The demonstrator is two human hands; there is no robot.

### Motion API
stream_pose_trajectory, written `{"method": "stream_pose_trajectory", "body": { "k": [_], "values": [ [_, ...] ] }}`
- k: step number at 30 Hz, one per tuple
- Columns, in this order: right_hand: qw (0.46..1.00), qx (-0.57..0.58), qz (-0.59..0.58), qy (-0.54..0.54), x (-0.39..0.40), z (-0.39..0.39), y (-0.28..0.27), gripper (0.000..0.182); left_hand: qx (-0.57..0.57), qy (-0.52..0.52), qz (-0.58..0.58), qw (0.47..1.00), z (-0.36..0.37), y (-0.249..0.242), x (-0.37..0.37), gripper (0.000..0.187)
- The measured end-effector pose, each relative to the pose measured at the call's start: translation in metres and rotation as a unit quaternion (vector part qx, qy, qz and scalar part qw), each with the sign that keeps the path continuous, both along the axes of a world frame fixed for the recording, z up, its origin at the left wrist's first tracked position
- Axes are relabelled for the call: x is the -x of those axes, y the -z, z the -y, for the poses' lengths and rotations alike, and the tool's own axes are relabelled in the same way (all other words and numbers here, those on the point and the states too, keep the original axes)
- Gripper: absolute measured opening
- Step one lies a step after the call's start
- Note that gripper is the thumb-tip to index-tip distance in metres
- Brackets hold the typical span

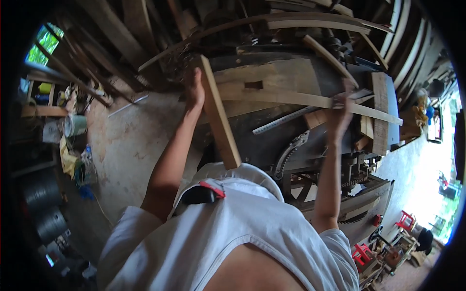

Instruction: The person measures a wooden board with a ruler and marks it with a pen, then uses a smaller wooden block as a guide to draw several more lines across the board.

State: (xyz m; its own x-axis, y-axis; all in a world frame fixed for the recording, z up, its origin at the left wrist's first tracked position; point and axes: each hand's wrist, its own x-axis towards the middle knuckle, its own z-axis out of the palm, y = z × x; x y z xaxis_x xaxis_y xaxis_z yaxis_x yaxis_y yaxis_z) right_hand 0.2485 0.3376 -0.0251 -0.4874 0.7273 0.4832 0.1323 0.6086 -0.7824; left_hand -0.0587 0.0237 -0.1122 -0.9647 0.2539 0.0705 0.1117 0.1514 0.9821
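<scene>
A straight wooden board (pixel 221 116) stands tilted in front of me, one end close to my shirt. My left hand (pixel 195 91) is closed on its far part, thumb up along the side and the other fingers hidden. Reaching over the machine table, my right hand (pixel 340 109) is smeared by motion, so its fingers and any hold cannot be made out. It is over a long thin wooden strip (pixel 291 98) that crosses the table. Near it are a pale marked strip like a ruler (pixel 281 121) and a small wood block (pixel 315 119).
The dark machine table (pixel 262 140) has a toothed curved metal part (pixel 291 150) at its near side. A flat board (pixel 380 111) lies across its right end. Leaning planks (pixel 111 29) crowd the back. A bucket (pixel 75 125) stands left; red stools (pixel 405 220) are at the lower right.
</scene>
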Motion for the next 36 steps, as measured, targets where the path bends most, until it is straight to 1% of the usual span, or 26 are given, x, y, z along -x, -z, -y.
{"method": "stream_pose_trajectory", "body": {
  "k": [1,2,3,4,6,7,8,10,12,14,18,20,22,23,24,25,26,27,28,29,30,31,36],
  "values": [
    [0.985,-0.003,0.098,0.143,-0.020,-0.028,-0.014,0.041,0.013,-0.016,0.004,1.000,0.002,-0.001,-0.001,0.059],
    [0.975,-0.013,0.046,0.218,-0.029,-0.039,-0.041,0.040,0.021,-0.030,0.008,0.999,0.005,-0.003,-0.006,0.059],
    [0.957,-0.151,-0.011,0.248,-0.033,-0.047,-0.073,0.041,0.026,-0.039,0.010,0.999,0.006,-0.004,-0.009,0.060],
    [0.914,-0.290,-0.069,0.276,-0.036,-0.052,-0.099,0.042,0.026,-0.045,0.011,0.999,0.004,-0.004,-0.007,0.060],
    [0.909,-0.251,-0.110,0.315,-0.040,-0.034,-0.129,0.039,0.023,-0.051,0.011,0.998,0.004,-0.006,-0.011,0.060],
    [0.921,-0.248,-0.105,0.280,-0.045,-0.032,-0.127,0.040,0.021,-0.053,0.011,0.998,-0.001,-0.005,-0.007,0.061],
    [0.945,-0.137,-0.122,0.270,-0.038,-0.023,-0.124,0.041,0.021,-0.055,0.011,0.998,0.005,-0.006,-0.010,0.061],
    [0.974,-0.099,-0.071,0.192,-0.034,-0.009,-0.097,0.045,0.024,-0.062,0.012,0.998,0.003,-0.008,-0.007,0.061],
    [0.979,-0.156,0.067,0.111,-0.031,0.003,-0.063,0.052,0.036,-0.071,0.013,0.997,0.005,-0.010,-0.008,0.062],
    [0.971,-0.190,0.136,0.046,-0.020,0.023,-0.040,0.054,0.050,-0.081,0.011,0.995,0.005,-0.013,-0.006,0.062],
    [0.949,-0.181,0.255,-0.035,-0.003,0.048,-0.011,0.053,0.061,-0.081,0.001,0.995,0.005,-0.019,-0.006,0.063],
    [0.940,-0.195,0.278,-0.034,0.003,0.051,-0.002,0.053,0.058,-0.065,0.009,0.996,-0.001,-0.019,-0.004,0.064],
    [0.937,-0.183,0.295,-0.036,0.006,0.052,0.004,0.055,0.055,-0.048,0.021,0.997,0.004,-0.018,-0.004,0.064],
    [0.935,-0.185,0.299,-0.034,0.007,0.051,0.009,0.058,0.054,-0.042,0.029,0.997,0.007,-0.018,-0.002,0.064],
    [0.932,-0.190,0.306,-0.031,0.006,0.049,0.013,0.062,0.050,-0.035,0.040,0.997,-0.013,-0.018,-0.012,0.064],
    [0.930,-0.192,0.311,-0.033,0.004,0.047,0.017,0.064,0.039,-0.030,0.073,0.996,-0.014,-0.016,-0.015,0.064],
    [0.928,-0.195,0.316,-0.036,0.003,0.044,0.020,0.068,0.027,-0.027,0.107,0.993,-0.011,-0.011,-0.011,0.065],
    [0.935,-0.194,0.296,-0.034,0.004,0.044,0.021,0.071,-0.003,0.011,0.128,0.992,-0.002,0.003,0.002,0.065],
    [0.937,-0.192,0.287,-0.042,0.004,0.043,0.019,0.070,-0.030,0.042,0.144,0.988,0.004,0.017,0.013,0.065],
    [0.934,-0.200,0.295,-0.036,0.002,0.041,0.018,0.069,0.032,0.006,0.037,0.999,0.001,0.030,0.013,0.063],
    [0.932,-0.204,0.297,-0.036,0.004,0.044,0.017,0.069,0.002,0.010,0.102,0.995,-0.009,-0.004,-0.004,0.062],
    [0.926,-0.211,0.312,-0.037,0.005,0.045,0.015,0.068,0.012,-0.004,0.098,0.995,0.010,-0.004,0.000,0.062],
    [0.911,-0.247,0.329,-0.031,0.008,0.042,0.016,0.071,0.062,-0.080,0.053,0.993,0.003,-0.024,-0.016,0.062]
  ]
}}
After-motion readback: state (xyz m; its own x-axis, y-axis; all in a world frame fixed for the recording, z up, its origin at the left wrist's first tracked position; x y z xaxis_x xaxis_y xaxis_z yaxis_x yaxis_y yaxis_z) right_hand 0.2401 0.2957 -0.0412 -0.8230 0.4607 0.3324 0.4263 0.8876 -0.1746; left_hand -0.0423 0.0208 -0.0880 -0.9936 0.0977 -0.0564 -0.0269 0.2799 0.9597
